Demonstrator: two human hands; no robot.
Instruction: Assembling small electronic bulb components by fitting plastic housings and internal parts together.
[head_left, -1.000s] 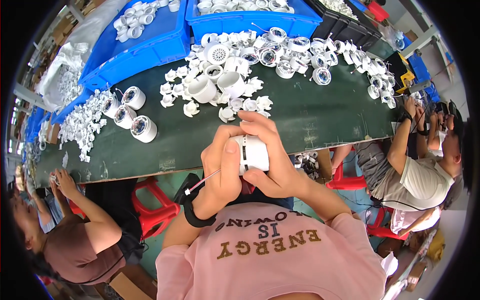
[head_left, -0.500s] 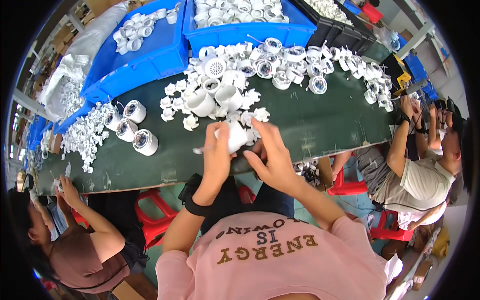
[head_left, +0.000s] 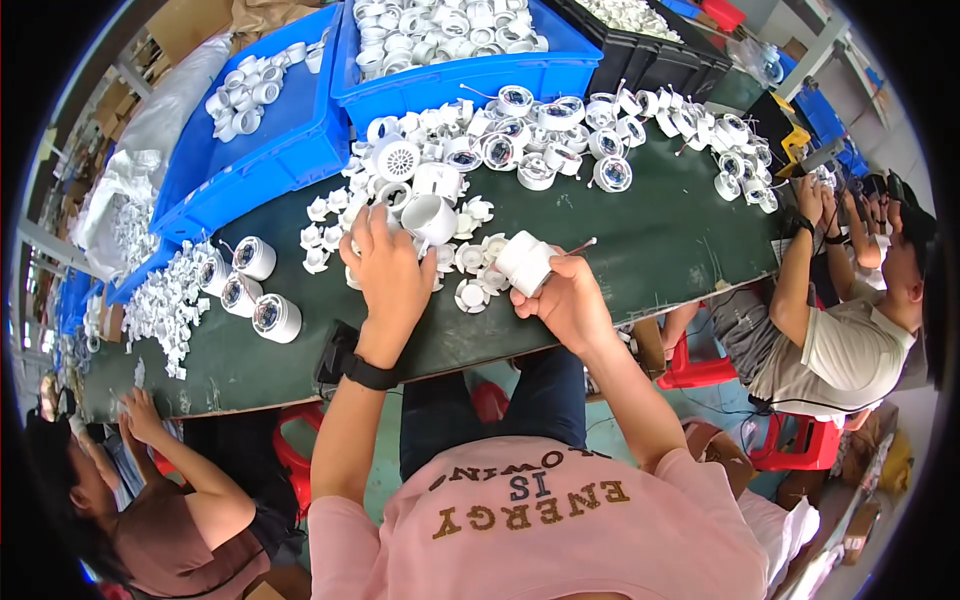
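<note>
My right hand is closed around a white cylindrical plastic housing, held tilted above the near part of the table. A thin wire with a pale tip sticks out beside its top. My left hand is over the pile of parts, fingers spread and thumb apart; what lies under the palm is mostly hidden. Right by its fingertips stands an open white plastic cup. Small white petal-shaped parts lie between my two hands, and a round white grille cap rests behind the cup.
On the left stand several white cylinders with dark tops beside a heap of small white pieces. Blue bins and a black crate line the back. Wired round units spread rightward. Co-workers sit left and right.
My hands have moved apart. The white housing, earlier between both hands, has gone right with my right hand; my left hand has moved left and away over the cups. The view has shifted slightly.
</note>
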